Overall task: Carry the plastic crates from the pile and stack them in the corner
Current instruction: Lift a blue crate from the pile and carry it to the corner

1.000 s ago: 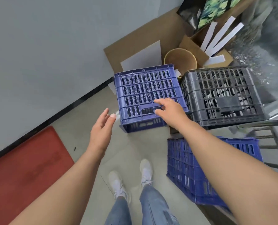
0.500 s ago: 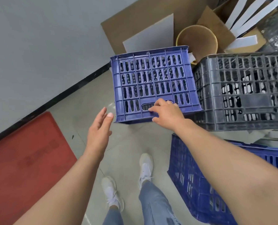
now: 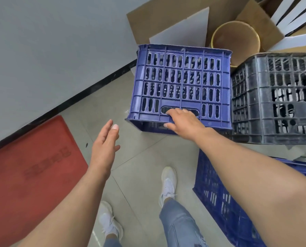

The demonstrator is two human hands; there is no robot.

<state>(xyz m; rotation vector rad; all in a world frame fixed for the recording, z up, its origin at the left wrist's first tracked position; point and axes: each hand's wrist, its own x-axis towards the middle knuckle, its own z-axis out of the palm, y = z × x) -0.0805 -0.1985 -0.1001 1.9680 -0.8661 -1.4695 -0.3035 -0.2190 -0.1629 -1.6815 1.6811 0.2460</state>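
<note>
A blue slotted plastic crate [image 3: 182, 82] lies on its side in front of me, its handle slot facing up near its front edge. My right hand [image 3: 182, 122] grips that front edge, fingers hooked into the handle slot. My left hand [image 3: 105, 147] hovers open to the left of the crate, fingers spread, touching nothing. A black crate [image 3: 277, 98] sits right against the blue one's right side. A second blue crate [image 3: 223, 196] stands on the floor at lower right, partly hidden by my right arm.
A grey wall [image 3: 50, 50] with a black skirting runs diagonally at left. A red mat [image 3: 29, 168] lies on the floor at lower left. Cardboard sheets [image 3: 166, 18], a round tan bucket [image 3: 236, 36] and white strips crowd behind the crates. My feet stand on bare tiles.
My right hand slid from the crate's face down to its front edge and hooked into the handle slot. The view has closed in on the crate. My left hand stays open beside it.
</note>
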